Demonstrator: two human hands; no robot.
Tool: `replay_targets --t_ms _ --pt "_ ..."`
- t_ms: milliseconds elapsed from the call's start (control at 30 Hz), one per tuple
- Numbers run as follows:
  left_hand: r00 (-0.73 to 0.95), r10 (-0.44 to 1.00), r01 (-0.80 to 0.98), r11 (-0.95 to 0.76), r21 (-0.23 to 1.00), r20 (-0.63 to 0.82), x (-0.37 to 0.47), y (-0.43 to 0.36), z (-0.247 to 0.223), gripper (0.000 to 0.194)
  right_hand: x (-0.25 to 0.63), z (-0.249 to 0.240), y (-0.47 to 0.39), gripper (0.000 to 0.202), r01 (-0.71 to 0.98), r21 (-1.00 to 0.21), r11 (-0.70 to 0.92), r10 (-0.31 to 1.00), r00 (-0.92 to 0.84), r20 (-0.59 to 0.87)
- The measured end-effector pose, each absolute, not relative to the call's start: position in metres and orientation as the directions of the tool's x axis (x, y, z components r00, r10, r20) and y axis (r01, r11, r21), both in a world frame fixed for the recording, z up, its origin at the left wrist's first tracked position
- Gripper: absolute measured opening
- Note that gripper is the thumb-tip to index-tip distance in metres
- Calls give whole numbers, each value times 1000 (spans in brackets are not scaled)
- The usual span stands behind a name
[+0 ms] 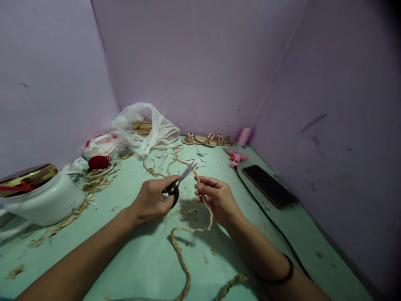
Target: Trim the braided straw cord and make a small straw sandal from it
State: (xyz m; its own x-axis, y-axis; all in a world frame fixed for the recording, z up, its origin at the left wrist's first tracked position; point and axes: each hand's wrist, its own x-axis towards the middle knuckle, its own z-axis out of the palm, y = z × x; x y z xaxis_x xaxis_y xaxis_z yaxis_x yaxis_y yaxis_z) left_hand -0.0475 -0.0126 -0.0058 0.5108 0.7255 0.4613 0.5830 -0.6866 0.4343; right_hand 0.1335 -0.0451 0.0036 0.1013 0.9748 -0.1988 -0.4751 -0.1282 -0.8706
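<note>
The rope is rough, plaited fibre; the scissors have smooth metal blades; the bag is crinkled plastic; the phone screen, smooth.

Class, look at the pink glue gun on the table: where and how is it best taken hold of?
Grip the pink glue gun by its handle, probably from the near side: the handle points toward the camera, black cord trailing from its end, while the nozzle points left.

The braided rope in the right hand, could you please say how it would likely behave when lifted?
The rope would probably be floppy, since it runs in loose curves over the table. It is likely light for its length, being a thin plait. It may hold slight kinks, as it turns sharply below the right hand.
</note>
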Motion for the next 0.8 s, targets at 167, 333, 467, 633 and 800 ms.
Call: replay_targets --t_ms 167,333,467,633,800 --pt "401 787 629 -609 484 469 -50 -10 -1 42 132 3 -44 39 -487 -852 -189 972 32 -234" --pt "507 765 742 -622 251 397 -46 -13 -4 49 135 1 -42 36 -539 -810 -232 971 -81 -224" --pt "533 768 775 -612 161 356 -44 -14 -7 51 138 2 -41 26 -574 -768 -285 958 -178 -223" --pt "558 751 765 -630 132 354 -43 -13 -9 53 140 4 -41 22 -653 -641 -403 915 -308 -261" --pt "547 721 754 -645 124 425 -44 -11 -14 52 146 7 -40 22 -709 -511 -486 874 -386 -295"
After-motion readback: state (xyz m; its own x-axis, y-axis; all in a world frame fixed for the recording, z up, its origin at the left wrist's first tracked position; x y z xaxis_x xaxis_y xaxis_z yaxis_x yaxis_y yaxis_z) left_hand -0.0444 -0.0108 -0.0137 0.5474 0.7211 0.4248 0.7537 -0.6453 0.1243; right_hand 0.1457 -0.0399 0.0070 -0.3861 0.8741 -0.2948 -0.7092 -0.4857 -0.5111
